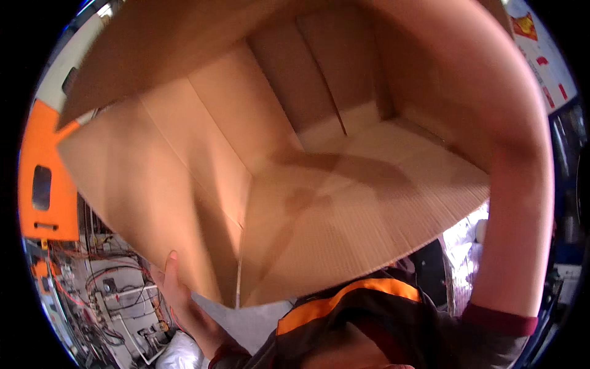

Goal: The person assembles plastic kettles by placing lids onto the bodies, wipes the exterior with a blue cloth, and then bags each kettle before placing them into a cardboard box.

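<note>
Fingers (173, 261) of left hand (184, 301) mostly hidden behind cardboard box (295, 160).

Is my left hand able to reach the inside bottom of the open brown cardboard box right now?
Probably not as it stands: the left hand grips the open brown cardboard box from outside at its lower edge, with the wall between it and the interior.

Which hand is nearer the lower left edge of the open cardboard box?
Left. The left hand grips the cardboard box at that lower left edge; the right forearm runs up its right side, hand out of view.
</note>
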`<act>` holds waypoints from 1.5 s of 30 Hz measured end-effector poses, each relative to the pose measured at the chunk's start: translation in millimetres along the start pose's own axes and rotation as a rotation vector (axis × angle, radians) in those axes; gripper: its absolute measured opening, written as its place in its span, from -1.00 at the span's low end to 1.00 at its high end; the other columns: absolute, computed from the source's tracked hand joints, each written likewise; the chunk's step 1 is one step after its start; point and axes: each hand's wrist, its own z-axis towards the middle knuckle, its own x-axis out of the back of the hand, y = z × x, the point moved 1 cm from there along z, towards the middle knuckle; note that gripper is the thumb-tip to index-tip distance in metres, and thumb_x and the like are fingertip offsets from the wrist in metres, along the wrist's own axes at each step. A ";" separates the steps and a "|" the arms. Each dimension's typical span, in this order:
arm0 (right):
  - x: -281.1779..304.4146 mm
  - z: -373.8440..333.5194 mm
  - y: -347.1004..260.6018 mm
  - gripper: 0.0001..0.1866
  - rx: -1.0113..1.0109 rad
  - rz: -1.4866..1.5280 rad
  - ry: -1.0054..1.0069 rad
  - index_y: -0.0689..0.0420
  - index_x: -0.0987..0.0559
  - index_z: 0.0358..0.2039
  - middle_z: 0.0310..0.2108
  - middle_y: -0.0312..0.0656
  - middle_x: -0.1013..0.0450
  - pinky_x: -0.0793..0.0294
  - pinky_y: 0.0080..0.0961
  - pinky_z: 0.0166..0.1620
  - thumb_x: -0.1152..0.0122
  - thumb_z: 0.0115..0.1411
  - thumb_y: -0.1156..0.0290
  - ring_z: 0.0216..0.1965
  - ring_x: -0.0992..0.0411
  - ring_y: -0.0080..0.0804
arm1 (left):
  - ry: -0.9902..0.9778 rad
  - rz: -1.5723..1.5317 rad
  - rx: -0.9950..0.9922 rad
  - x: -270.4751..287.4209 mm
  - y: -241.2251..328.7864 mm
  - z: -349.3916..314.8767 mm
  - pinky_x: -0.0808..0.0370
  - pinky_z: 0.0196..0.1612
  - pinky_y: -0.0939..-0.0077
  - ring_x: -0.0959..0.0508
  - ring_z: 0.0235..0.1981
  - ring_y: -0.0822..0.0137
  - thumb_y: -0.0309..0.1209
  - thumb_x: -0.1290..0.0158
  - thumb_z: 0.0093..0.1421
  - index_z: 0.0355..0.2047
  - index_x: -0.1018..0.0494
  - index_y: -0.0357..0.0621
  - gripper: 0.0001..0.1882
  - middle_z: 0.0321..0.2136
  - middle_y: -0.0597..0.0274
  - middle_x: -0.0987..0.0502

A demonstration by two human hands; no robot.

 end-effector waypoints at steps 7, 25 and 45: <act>-52.0 -286.3 -67.4 -0.53 -0.022 0.339 -0.664 0.06 -0.48 -0.21 -0.29 -0.18 -0.43 -0.40 -0.27 -0.13 -0.17 -0.01 -0.03 -0.18 -0.42 -0.26 | -0.344 0.132 0.195 -43.3 -218.7 10.1 -0.42 -0.09 0.38 -0.49 -0.17 0.23 -0.53 0.06 0.12 0.08 -0.28 -0.28 -0.54 -0.12 0.05 -0.47; 188.6 -833.5 -126.1 -0.60 -1.907 0.580 -1.003 0.08 -0.54 -0.15 -0.20 0.00 -0.49 -0.41 -0.17 -0.07 -0.10 0.05 0.14 -0.12 -0.44 -0.02 | -1.602 0.767 -0.022 -472.4 -211.8 -207.9 -0.16 0.23 0.21 -0.19 0.24 0.06 -0.23 -0.12 0.13 0.26 -0.04 -0.21 -0.23 0.21 -0.12 -0.16; 323.2 -825.4 -549.9 -0.79 -3.412 0.607 0.209 0.13 -0.62 -0.46 -0.63 -0.28 -0.46 -0.40 -0.49 -0.56 -0.13 0.07 0.27 -0.63 -0.38 -0.50 | -2.613 0.756 -0.389 -600.4 -224.6 -537.6 -0.43 -0.07 0.46 -0.55 -0.15 0.27 -0.35 -0.03 0.18 -0.06 -0.42 -0.22 -0.66 -0.20 0.08 -0.56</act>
